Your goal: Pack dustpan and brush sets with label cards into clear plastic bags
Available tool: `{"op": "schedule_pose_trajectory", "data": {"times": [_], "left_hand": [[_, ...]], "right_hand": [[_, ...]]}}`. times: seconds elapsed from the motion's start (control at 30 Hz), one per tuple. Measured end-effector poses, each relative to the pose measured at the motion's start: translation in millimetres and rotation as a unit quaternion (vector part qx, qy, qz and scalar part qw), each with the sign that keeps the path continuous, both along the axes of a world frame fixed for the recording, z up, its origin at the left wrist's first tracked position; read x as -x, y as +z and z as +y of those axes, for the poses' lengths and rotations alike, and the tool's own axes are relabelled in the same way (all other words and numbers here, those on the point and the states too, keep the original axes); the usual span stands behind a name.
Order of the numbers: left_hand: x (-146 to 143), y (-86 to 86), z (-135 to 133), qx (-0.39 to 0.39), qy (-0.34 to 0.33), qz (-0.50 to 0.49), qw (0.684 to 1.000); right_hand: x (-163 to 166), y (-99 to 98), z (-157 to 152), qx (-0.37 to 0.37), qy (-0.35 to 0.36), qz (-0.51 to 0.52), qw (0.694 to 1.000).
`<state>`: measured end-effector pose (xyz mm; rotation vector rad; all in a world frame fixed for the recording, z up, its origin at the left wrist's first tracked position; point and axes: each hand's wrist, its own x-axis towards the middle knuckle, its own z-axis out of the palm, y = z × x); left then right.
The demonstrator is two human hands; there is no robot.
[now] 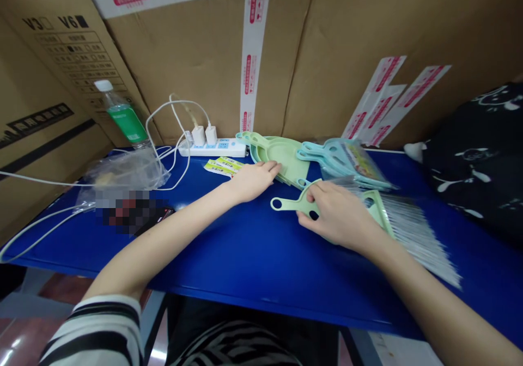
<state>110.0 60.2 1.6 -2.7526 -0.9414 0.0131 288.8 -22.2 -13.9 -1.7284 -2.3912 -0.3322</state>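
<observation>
My right hand (339, 213) is closed on a pale green hand brush (292, 203), gripping its handle; the brush's clear bristles (417, 230) fan out to the right on the blue table (245, 257). My left hand (253, 180) reaches forward with its fingers stretched out and resting on the edge of a stack of pale green dustpans (281, 156). A stack of light blue dustpans (343, 159) in clear wrap lies just behind my right hand.
A white power strip (214, 147) with chargers and cables sits at the back. A water bottle (122, 116), a clear plastic bag (126, 171) and yellow labels (223, 165) lie to the left. Cardboard boxes (347, 44) wall the rear. A black bag (482, 153) is at right.
</observation>
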Motion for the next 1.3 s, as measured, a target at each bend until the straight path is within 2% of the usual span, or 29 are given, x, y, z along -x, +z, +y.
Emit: {"op": "schedule_pose_trajectory", "data": {"times": [0.17, 0.37, 0.5, 0.6, 0.7, 0.87, 0.97, 1.13, 1.3], "left_hand": [[-13, 8.8, 17, -0.001, -0.010, 0.019, 1.000], [-11, 19.4, 17, -0.023, -0.017, 0.032, 0.999], [4, 29.1, 6, -0.045, -0.007, 0.038, 0.998], [27, 30.4, -9, -0.078, -0.003, 0.054, 0.995], [56, 20.3, -28, -0.128, -0.021, 0.067, 0.989], [87, -7.6, -54, -0.189, -0.109, 0.011, 0.976], [92, -16.5, -64, -0.205, -0.144, -0.028, 0.968], [91, -21.0, -75, -0.169, -0.192, -0.053, 0.965], [86, -31.0, -84, -0.140, -0.252, -0.114, 0.951]], "right_hand": [[0, -2.5, 0, -0.007, 0.009, -0.032, 0.999], [1, -0.6, -1, 0.006, -0.006, -0.041, 0.999], [2, 2.2, -2, 0.017, -0.018, -0.044, 0.999], [1, 2.5, -3, 0.022, -0.023, -0.050, 0.998], [1, 0.9, -3, 0.013, -0.018, -0.049, 0.999], [3, -5.0, -1, -0.027, -0.017, -0.028, 0.999], [5, -9.9, 1, -0.069, -0.002, -0.009, 0.998], [12, -16.0, 1, -0.150, 0.048, 0.038, 0.987], [30, -14.8, 0, -0.168, 0.105, 0.060, 0.978]]}}
